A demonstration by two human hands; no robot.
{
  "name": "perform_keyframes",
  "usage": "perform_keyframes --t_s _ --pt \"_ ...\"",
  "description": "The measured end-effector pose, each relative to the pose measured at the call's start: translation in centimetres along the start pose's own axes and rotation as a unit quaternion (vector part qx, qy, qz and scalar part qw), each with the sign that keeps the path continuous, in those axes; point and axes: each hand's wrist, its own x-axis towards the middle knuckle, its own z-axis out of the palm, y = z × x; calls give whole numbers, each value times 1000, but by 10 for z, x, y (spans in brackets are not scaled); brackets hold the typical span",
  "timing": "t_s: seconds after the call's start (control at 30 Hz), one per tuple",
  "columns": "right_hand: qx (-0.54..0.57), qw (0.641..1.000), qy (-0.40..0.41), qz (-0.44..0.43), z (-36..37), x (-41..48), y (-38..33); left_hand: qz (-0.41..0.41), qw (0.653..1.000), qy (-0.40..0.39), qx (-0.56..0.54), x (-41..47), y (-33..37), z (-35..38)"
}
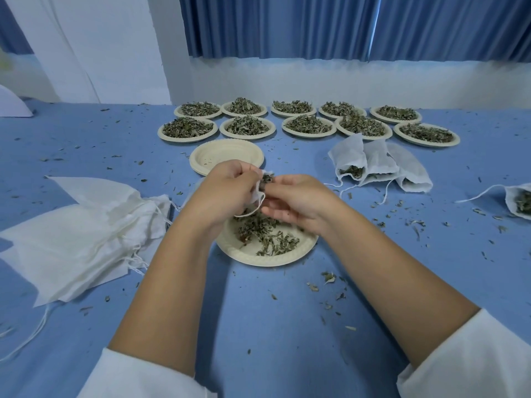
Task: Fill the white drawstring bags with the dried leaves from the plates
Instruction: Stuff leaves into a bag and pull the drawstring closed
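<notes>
- The white drawstring bag (256, 188) is held above the near plate (267, 258), between the two hands; its cord (250, 212) hangs in a loop below.
- The left hand (227, 191) grips the bag's mouth, fingers curled round the cloth.
- The right hand (298, 199) pinches a tuft of dried leaves (267, 178) at the bag's opening.
- More leaves lie on the near plate.
- Filled bags (373, 165) lie to the right, flat bags (80, 225) to the left, full plates (247, 127) beyond.
</notes>
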Motion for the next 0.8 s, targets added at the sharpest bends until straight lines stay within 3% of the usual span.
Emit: perform_keyframes --t_s 0.23,0.3,0.37,0.43,0.5,0.67,0.8 --pt "-116 990 73 -39 -3 5 1 13 1000 3 -4 -1 2 0" --pt "-225 962 131 -80 -3 5 1 28 999 11 16 0 1 2" --pt "-356 906 191 -126 -5 6 1 41 998 16 44 1 -2 4" --pt "-410 876 205 -152 -5 5 1 53 996 27 69 3 -6 7" --pt "-410 877 191 -161 -5 6 1 57 995 48 71 5 -6 7" --pt "-288 941 117 -136 -8 -3 -10 36 995 89 -23 4 -2 1" --pt "-255 943 105 -184 -7 -11 -17 29 993 104 -56 2 0 0"
